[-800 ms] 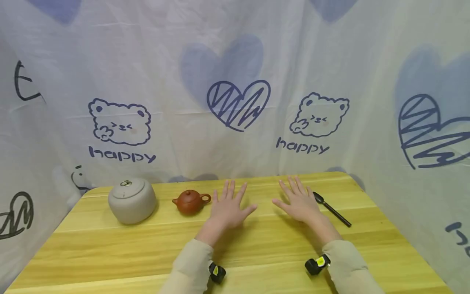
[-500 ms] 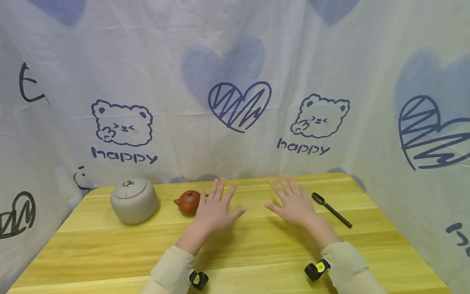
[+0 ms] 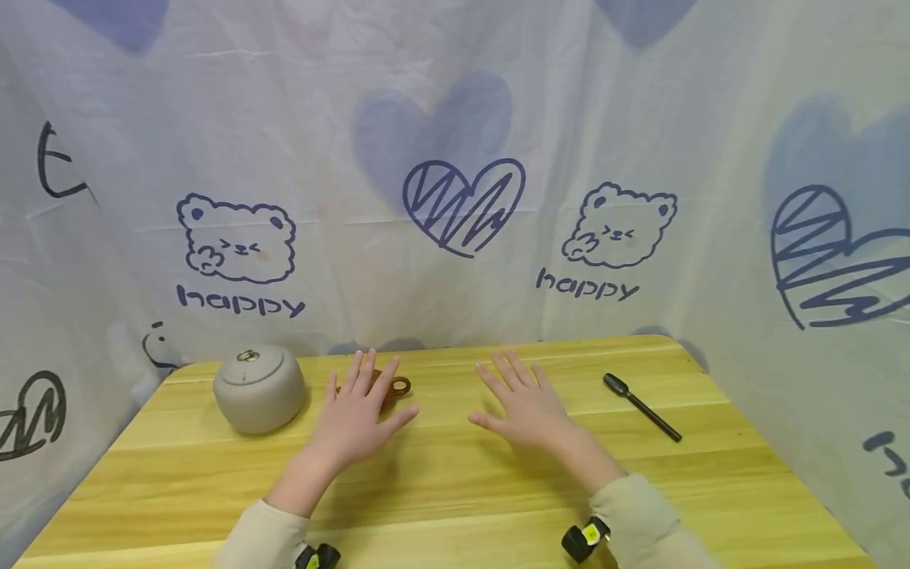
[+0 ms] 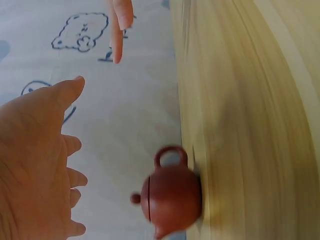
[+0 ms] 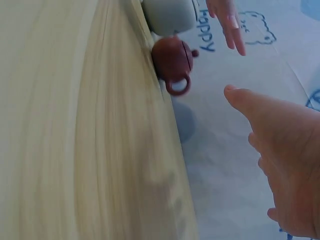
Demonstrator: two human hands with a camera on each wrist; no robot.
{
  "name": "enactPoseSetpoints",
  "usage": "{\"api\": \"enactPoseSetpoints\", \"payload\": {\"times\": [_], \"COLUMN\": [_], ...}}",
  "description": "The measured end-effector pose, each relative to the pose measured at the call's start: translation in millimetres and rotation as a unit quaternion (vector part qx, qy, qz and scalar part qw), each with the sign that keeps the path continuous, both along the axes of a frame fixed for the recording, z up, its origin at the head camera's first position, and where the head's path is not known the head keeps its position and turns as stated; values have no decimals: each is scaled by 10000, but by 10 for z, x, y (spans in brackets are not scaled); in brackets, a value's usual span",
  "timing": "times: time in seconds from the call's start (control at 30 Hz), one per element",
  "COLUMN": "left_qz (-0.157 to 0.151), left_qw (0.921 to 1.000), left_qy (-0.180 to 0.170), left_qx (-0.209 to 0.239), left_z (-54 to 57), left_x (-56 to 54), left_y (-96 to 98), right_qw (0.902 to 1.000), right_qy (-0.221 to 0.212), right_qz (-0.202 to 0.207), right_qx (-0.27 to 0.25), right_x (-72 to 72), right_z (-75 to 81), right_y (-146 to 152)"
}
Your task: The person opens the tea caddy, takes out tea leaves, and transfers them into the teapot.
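Note:
My left hand (image 3: 353,419) is spread flat above the table, palm down, and covers part of the small red-brown teapot (image 3: 387,393) in the head view. The left wrist view shows the whole teapot (image 4: 175,197) with its loop handle and lid knob, standing apart from the hand (image 4: 35,160). To the right, my right hand (image 3: 529,411) hovers over the table with fingers spread and holds nothing. In the right wrist view the teapot (image 5: 171,59) stands beyond this hand (image 5: 285,155).
A grey lidded jar (image 3: 259,391) with a small ring on its lid stands left of the teapot. A dark scoop (image 3: 643,407) lies at the right of the wooden table (image 3: 455,490). A printed cloth (image 3: 341,276) hangs behind the table's back edge.
Both hands have moved left with fingers still spread. The left hand has come across the teapot, and the right has moved away from the dark scoop. The objects have stayed in place.

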State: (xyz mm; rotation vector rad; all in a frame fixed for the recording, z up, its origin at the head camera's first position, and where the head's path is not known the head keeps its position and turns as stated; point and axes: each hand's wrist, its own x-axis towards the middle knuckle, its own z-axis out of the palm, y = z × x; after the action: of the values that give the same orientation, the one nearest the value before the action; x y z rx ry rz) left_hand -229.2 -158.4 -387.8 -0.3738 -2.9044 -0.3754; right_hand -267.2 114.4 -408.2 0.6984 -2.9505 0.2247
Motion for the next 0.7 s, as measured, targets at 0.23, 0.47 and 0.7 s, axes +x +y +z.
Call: {"api": "enactPoseSetpoints", "payload": {"times": [0.23, 0.47, 0.7], "left_qz": [268, 372, 500], "left_qw": [9996, 9992, 9983], "left_qy": [-102, -116, -240], "left_qx": [-5, -79, -152], "left_z": [-34, -113, -199], "left_x": [19, -35, -126], "left_y": [-273, -397, -495], "right_qw": [9997, 9988, 9979], "right_qy": [-17, -135, -186], "right_qz": [253, 458, 617], "right_qx": [-7, -66, 18], "right_x": [23, -2, -95], "right_z": [-14, -59, -127], "right_y": [-307, -562, -831]}}
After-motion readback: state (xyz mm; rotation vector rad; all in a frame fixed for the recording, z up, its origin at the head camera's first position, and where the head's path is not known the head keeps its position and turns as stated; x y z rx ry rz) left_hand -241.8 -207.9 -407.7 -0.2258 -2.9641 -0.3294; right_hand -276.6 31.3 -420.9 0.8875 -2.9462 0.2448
